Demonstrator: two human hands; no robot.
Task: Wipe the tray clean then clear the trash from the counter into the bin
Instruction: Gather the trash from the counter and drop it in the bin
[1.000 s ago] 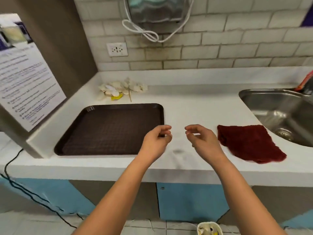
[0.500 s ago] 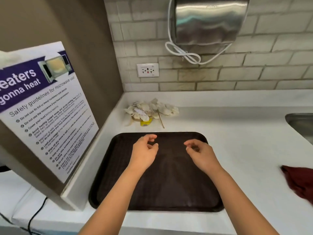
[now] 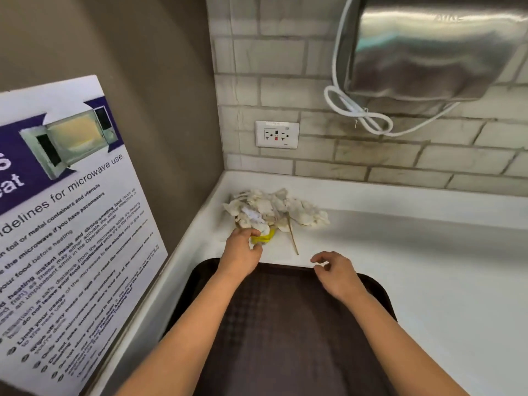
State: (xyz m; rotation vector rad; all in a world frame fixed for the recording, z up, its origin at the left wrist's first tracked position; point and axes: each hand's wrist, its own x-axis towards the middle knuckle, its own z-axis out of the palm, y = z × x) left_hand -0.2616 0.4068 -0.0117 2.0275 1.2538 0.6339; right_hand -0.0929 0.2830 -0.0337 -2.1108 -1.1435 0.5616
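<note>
- Dark brown textured plastic tray point(image 3: 285, 324) lies flat on the white counter point(image 3: 428, 281), at the near edge, close to the left corner. Both forearms cross above it.
- Trash: pile of crumpled off-white paper napkins point(image 3: 274, 207) sits on the counter just beyond the tray's far rim, in the corner where the tiled wall meets the grey-brown side panel. 1 yellow wrapper scrap point(image 3: 264, 238) lies at the pile's near edge; 1 thin brown stick point(image 3: 293, 235) lies at the pile's right side, pointing toward the tray.
- Left hand point(image 3: 241, 252): reached past the tray's far rim, fingers curled at the near edge of the pile, thumb and fingertips closing on crumpled paper beside the yellow scrap. Contact looks made; how much is grasped cannot be told.
- Right hand point(image 3: 335, 274): hovers over the tray's far rim, fingers loosely curled, holding nothing, apart from the pile and the stick.
- Surroundings: white wall socket point(image 3: 276, 134) on the tile above the pile; steel wall-mounted dispenser point(image 3: 428, 52) upper right with a looped white cable point(image 3: 360, 112) hanging below it; printed microwave-use poster point(image 3: 65, 224) on the left panel.
</note>
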